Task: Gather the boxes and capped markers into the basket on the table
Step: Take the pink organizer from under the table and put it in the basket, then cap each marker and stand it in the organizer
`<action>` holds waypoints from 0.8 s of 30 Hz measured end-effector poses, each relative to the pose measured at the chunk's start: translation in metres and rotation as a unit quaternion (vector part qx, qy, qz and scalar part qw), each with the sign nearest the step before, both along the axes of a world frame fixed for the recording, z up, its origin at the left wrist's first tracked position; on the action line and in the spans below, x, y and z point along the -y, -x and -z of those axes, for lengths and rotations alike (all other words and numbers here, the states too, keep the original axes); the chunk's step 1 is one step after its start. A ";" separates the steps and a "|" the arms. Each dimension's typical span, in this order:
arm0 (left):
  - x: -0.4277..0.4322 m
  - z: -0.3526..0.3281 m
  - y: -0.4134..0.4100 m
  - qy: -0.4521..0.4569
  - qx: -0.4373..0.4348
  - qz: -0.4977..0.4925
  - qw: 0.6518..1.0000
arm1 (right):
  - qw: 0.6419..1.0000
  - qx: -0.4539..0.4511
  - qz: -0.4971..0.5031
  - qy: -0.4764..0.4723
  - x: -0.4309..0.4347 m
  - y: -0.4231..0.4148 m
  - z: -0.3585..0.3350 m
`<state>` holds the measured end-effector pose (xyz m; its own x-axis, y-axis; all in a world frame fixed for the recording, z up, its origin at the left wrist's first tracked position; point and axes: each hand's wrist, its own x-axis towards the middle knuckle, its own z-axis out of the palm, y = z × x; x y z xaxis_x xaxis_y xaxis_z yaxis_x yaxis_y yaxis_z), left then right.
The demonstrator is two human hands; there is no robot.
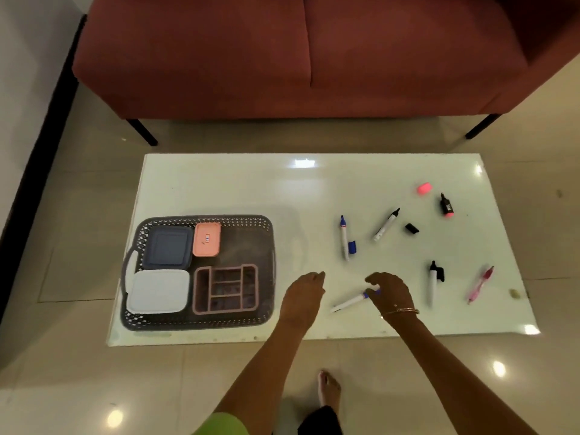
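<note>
So the boxes look done. At lower left of the frame the basket (266, 271) sits on the table (238, 183) with all four boxes inside: a blue box (168, 248) and a pink box (206, 239) along its far side, a white box (158, 291) and an open divider tray (225, 288) along its near side. No marker lies in it yet.

Just right of the basket, low centre, the left hand (303, 293) hovers over bare table, fingers curled loosely and holding nothing that I can see. Beside it the right hand (390, 291) has its fingertips on the blue end of a white marker (351, 302) lying on the table; whether they have closed on it, or whether a cap is on, I cannot tell.

Further right, the rest is still scattered. A blue marker (344, 237) lies uncapped with its blue cap (352, 247) touching it. A black marker (386, 224) lies bare-tipped, a loose black cap (411, 228) near it. Another marker (433, 282) lies with a black cap (440, 274) alongside. At upper right are a pink cap (424, 188) and a short highlighter (446, 206), apart. At far right lies a pink pen (480, 284).

I judge capping and gathering the markers remain: roughly half the job.
</note>
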<state>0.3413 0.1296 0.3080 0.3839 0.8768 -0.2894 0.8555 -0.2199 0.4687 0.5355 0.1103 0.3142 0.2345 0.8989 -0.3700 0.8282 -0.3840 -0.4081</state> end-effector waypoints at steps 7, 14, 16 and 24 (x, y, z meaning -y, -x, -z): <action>0.031 0.069 -0.084 0.054 -0.056 0.013 0.997 | 0.985 0.012 -0.157 0.063 0.019 -0.086 0.073; 0.042 0.096 -0.104 0.013 -0.142 0.002 0.990 | 0.991 0.014 -0.136 -0.005 0.027 -0.086 0.103; 0.038 0.099 -0.107 0.013 -0.163 -0.005 0.986 | 0.991 0.024 -0.131 -0.029 0.026 -0.086 0.109; 0.033 0.071 -0.091 0.141 0.030 -0.137 0.980 | 0.991 -0.132 0.018 0.008 0.014 -0.092 0.079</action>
